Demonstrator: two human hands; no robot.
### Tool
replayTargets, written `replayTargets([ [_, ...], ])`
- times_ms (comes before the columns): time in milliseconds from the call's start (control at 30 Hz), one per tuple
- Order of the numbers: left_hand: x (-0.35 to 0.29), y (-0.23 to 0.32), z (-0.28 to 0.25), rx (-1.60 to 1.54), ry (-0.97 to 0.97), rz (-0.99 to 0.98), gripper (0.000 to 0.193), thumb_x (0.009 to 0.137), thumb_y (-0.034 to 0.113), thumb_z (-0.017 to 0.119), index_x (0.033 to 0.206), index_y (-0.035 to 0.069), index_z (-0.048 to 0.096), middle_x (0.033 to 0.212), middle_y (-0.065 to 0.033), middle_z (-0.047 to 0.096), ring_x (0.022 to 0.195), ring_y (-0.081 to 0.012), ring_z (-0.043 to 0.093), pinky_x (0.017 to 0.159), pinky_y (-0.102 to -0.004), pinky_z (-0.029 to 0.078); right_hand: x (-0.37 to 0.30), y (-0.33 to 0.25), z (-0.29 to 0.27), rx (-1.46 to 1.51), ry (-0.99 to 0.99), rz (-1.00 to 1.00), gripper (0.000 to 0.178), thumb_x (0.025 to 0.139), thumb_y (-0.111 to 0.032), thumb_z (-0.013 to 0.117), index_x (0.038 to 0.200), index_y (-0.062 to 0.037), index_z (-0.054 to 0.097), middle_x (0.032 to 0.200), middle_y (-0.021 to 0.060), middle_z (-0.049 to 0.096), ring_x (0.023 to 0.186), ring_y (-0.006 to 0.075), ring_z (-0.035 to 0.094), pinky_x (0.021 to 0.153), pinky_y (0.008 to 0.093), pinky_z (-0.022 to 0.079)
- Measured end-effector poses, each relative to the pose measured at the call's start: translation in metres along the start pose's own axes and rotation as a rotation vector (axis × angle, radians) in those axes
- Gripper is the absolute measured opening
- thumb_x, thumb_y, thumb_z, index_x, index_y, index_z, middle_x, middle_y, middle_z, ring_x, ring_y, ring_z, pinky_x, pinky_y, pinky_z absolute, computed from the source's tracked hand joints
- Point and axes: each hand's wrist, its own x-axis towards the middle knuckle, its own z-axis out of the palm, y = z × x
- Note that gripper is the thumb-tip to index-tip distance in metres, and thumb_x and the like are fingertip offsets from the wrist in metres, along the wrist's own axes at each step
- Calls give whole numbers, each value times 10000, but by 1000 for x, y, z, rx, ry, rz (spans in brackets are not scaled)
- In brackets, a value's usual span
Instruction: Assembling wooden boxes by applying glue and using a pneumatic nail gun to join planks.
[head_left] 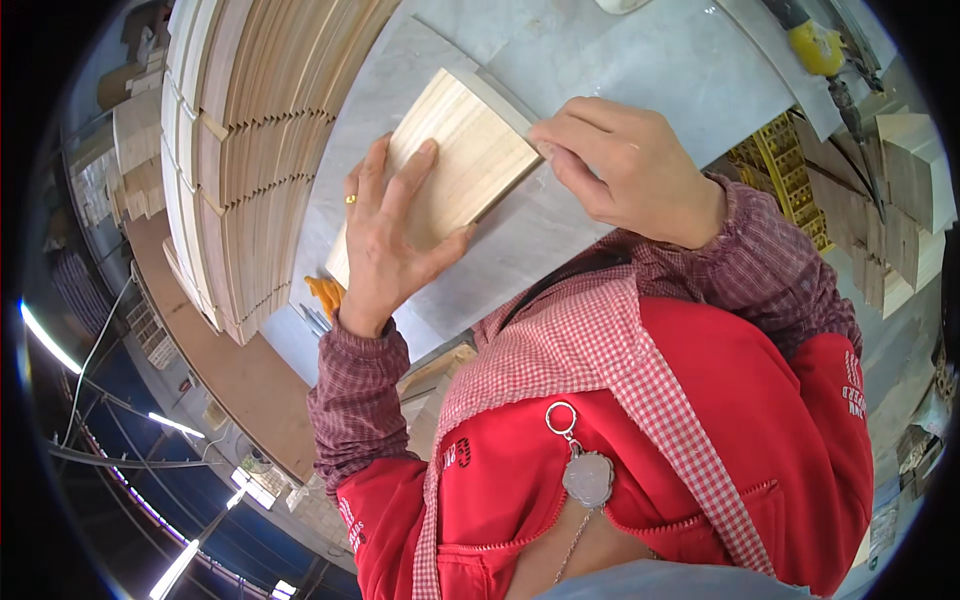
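Observation:
A pale wooden piece (470, 150), box-like with a smooth, straight-grained top, lies tilted across the grey work surface; whether it is hollow cannot be told. My left hand (385, 225) grips it across its left part, fingers spread over the top and thumb along the near edge. A ring sits on one of its fingers. At the piece's right corner, my right hand (625, 165) is closed in a pinch, its fingertips touching or very near the edge. Anything between those fingertips is hidden.
Tall stacks of thin wooden boards (270, 130) rise close on the left. The grey work surface (620, 60) extends beyond my hands. An orange object (325, 293) lies near my left wrist. At right are a yellow crate (785, 175), a yellow-and-black tool (818, 50) and wooden pieces (905, 170).

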Motion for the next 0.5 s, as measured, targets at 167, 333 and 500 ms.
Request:
replayTargets([
  [167, 0, -2, 3, -21, -17, -7, 780, 556, 250, 818, 1282, 165, 545, 1387, -203, 346, 1155, -381, 403, 951, -474, 388, 9, -3, 6, -10, -66, 71, 152, 752, -22, 631, 891, -33, 571, 758, 33, 499, 575, 149, 473, 493, 247, 391],
  [333, 1, -3, 2, -37, -22, -2, 783, 574, 260, 825, 1292, 146, 533, 1406, -207, 339, 1181, -376, 399, 961, -478, 384, 15, -11, 13, -134, -132, 47, 122, 761, -38, 633, 854, -38, 555, 740, 30, 469, 569, 149, 465, 483, 250, 388],
  [500, -7, -4, -3, -11, -12, 33, 767, 654, 307, 803, 1323, 100, 490, 1422, -207, 339, 1192, -345, 411, 986, -468, 371, 17, -12, 16, -176, -128, 32, 120, 718, -42, 623, 786, -55, 526, 702, 32, 466, 546, 139, 464, 438, 239, 372],
])
